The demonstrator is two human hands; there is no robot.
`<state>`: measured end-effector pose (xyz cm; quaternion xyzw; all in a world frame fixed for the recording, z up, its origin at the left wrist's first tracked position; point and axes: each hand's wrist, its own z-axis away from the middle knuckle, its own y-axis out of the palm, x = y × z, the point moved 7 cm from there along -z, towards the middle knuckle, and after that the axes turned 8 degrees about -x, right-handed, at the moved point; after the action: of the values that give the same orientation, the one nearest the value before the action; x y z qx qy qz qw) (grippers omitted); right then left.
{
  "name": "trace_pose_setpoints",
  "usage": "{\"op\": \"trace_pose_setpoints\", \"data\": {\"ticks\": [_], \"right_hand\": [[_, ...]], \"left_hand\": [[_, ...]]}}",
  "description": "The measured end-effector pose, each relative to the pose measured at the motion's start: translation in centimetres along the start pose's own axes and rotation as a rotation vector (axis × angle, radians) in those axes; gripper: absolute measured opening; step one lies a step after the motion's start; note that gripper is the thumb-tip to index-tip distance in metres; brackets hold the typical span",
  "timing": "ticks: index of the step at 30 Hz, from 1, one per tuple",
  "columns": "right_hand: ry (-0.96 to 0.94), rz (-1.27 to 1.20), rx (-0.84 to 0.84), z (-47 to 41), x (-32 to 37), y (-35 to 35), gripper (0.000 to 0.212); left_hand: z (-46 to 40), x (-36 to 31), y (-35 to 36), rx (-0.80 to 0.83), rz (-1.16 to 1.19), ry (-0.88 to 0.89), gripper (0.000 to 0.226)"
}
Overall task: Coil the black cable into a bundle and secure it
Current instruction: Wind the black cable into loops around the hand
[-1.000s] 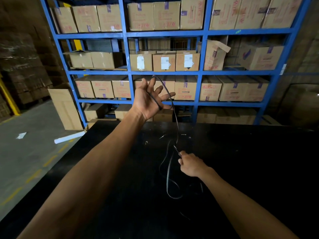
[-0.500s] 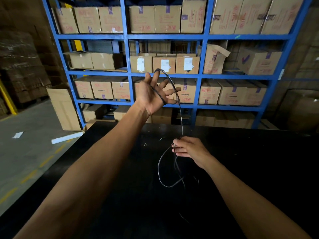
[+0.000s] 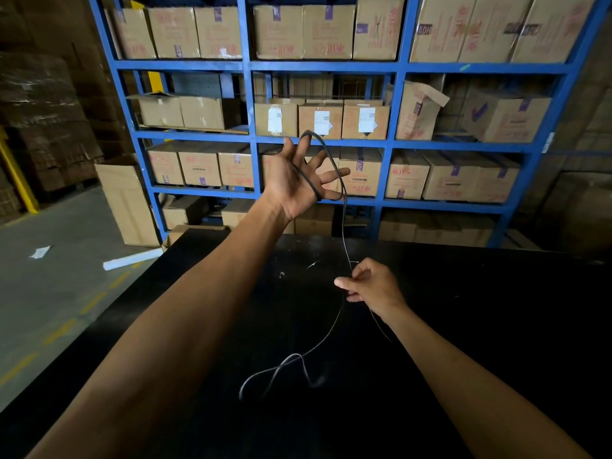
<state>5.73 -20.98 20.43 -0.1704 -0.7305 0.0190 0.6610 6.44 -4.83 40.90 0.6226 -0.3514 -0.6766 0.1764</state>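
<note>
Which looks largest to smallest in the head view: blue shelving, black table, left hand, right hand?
1. Black table and blue shelving: both fill much of the frame, too close to rank.
2. Left hand and right hand: about alike; they differ in nearness, so unranked.

Dim, shadowy wide-angle view, edges bowed, corners dark.

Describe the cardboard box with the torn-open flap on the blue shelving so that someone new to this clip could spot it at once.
Start at the blue shelving rack behind the black table. On the second shelf from the top, right of the three boxes with white labels, stands the cardboard box with the torn-open flap. Unlike its sealed, squarely set neighbours, it stands tall, with one flap hanging loose.
</note>
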Motion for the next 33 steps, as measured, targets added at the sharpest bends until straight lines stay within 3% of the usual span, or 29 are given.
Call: {"op": "trace_pose_setpoints", "data": {"ticks": [7, 12, 16, 20, 27, 31, 33], "right_hand": [[-0.170, 0.138, -0.031, 0.9, 0.5, -0.5, 0.013], [-0.176, -0.084, 0.186, 2.6, 1.7, 1.2, 0.004], [0.088, -0.358, 0.227, 2.9, 0.6, 1.6, 0.051], [0.223, -0.661, 0.198, 3.0, -0.5, 1.6, 0.054], [0.090, -0.275, 0.201, 3.3, -1.3, 1.3, 0.033], [0.065, 0.036, 0.178, 3.1, -1.3, 0.7, 0.041], [0.100, 0.205, 0.077, 2.4, -0.9, -0.7, 0.054]], "left_hand": [[-0.1, -0.7, -0.7, -0.015, 0.011, 0.019, 0.055], [-0.2, -1.0, -0.5, -0.006, 0.037, 0.015, 0.053], [0.0, -1.5, -0.5, 0.030, 0.050, 0.022, 0.053], [0.5, -2.4, -0.9, 0.057, 0.041, 0.041, 0.055], [1.7, -1.6, -0.6, 0.208, -0.023, -0.011, 0.056], [3.7, 0.6, 0.5, 0.402, -0.135, -0.135, 0.057], [5.3, 2.5, 1.1, 0.562, -0.253, -0.250, 0.058]]}}
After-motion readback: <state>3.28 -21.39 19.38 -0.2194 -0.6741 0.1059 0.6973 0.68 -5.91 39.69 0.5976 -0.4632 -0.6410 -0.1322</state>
